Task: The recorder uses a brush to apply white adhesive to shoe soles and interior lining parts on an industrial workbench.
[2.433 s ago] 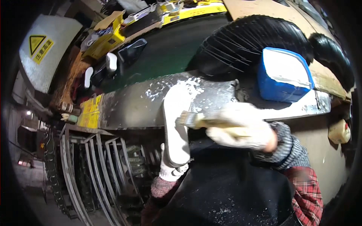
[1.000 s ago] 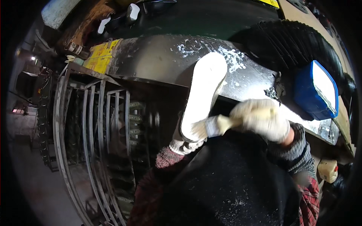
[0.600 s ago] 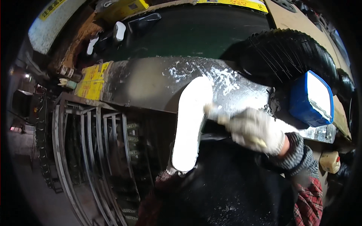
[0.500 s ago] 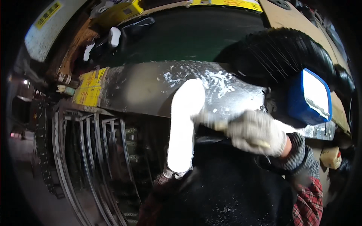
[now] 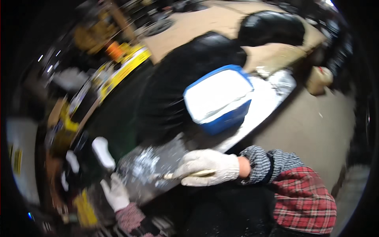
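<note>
My right hand point(image 5: 207, 168), in a white knit glove, is closed round the handle of a brush point(image 5: 170, 175). The brush points left over a metal ledge point(image 5: 173, 152) smeared with white. My gloved left hand point(image 5: 117, 194) is at the lower left, thumb and fingers apart. Just beyond its fingertips a shoe with a white-coated sole point(image 5: 104, 153) lies sole up on a dark green surface; whether the fingertips touch it I cannot tell. More white-soled shoes point(image 5: 72, 161) lie to its left. A blue tub point(image 5: 225, 122) with a white surface inside stands beyond my right hand.
A large black rounded bundle point(image 5: 193, 67) sits behind the tub, and another black one point(image 5: 271, 28) lies on a tan board point(image 5: 213, 17). Yellow-edged boxes point(image 5: 126, 69) stand at the far left. A pale jug point(image 5: 319, 80) is on the right.
My view has swung to the right. The white-soled shoe has gone from my left hand's hold to the green surface. My right hand still holds the brush, away from the sole.
</note>
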Tool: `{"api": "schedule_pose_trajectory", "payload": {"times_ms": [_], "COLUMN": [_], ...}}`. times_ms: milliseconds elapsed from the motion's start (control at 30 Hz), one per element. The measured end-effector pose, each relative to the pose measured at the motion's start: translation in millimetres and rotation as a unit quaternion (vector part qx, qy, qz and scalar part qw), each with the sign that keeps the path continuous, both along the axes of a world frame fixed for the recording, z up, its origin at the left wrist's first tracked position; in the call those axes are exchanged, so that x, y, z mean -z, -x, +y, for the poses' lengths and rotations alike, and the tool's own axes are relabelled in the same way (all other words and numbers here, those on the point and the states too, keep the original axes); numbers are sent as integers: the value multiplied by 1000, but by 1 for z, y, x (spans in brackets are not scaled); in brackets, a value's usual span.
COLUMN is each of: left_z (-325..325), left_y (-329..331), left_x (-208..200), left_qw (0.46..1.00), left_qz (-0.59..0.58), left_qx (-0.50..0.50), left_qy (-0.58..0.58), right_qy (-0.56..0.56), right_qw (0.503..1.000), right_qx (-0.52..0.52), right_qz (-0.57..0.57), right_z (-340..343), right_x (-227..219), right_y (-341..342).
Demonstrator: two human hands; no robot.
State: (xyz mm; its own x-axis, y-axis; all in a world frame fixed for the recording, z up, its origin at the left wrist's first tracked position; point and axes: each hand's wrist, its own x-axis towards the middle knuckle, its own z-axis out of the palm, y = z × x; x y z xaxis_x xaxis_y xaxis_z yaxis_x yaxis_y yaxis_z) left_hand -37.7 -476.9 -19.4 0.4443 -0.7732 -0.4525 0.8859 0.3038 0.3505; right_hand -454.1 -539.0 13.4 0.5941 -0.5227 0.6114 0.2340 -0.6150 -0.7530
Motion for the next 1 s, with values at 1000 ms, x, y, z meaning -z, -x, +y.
{"api": "schedule_pose_trajectory", "payload": {"times_ms": [1000], "left_z": [54], "left_y": [126], "left_x": [-98], "left_qw": [325], "left_qz": [-854], "left_qx": [343], "left_qy": [-217], "right_qy": [116], "right_qw": [908], "right_qx": [399], "right_qz": [-51], "right_z": [-8], "right_x": [-46], "right_y": [134]}}
